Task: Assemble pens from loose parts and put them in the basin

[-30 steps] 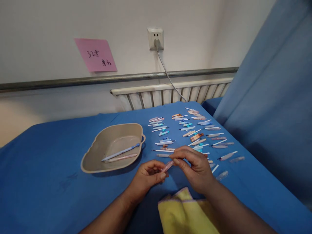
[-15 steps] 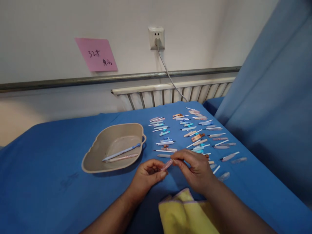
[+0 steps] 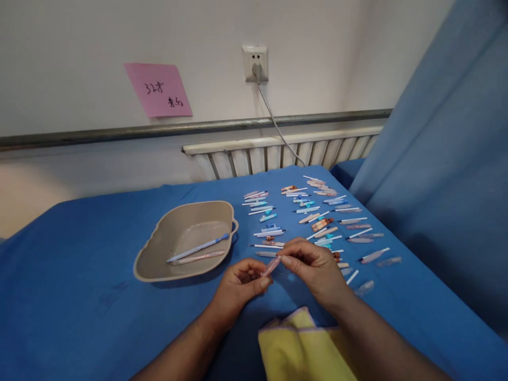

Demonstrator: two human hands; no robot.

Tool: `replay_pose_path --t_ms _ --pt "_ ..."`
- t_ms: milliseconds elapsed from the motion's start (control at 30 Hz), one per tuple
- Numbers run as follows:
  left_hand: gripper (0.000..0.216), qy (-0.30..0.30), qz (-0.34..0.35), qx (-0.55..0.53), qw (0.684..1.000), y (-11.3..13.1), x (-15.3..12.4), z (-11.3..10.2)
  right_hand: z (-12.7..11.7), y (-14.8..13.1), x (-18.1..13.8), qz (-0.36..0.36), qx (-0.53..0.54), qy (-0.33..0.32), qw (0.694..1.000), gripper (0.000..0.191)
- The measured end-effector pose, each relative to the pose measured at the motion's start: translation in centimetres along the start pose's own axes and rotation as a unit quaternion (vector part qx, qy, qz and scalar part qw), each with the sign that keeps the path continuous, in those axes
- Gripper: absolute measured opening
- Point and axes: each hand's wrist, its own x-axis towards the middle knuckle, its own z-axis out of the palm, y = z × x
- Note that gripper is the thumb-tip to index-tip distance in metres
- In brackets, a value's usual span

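Between my two hands is a pink, partly clear pen barrel, tilted up to the right. My left hand is closed round its lower end, thumb along the near side. At the upper end, the fingertips of my right hand are pinched together; whether they hold a separate small piece there is hidden. Just beyond my hands lie rows of pen parts: white refills, pink, blue and clear barrels, and small coloured pieces. Some of these are covered by my right hand.
A beige plastic basin stands at left, holding a blue pen and a pink pen. A folded yellow cloth lies in front of me. Blue cloth covers the table. A blue curtain hangs at right.
My right hand has shifted slightly, its fingers still at the barrel's upper end. My left hand and the pen parts on the table look unchanged.
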Motion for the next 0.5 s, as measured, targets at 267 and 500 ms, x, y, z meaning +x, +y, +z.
replay_pose_path --t_ms 267,500 --pt "0.025 0.002 -0.009 0.001 1.000 0.07 0.04 0.10 0.50 0.29 -0.10 0.100 0.061 -0.020 0.993 0.009" --pt "0.024 -0.042 -0.040 -0.017 0.998 0.14 -0.26 0.72 0.42 0.41 0.10 0.225 0.294 0.043 0.928 0.016"
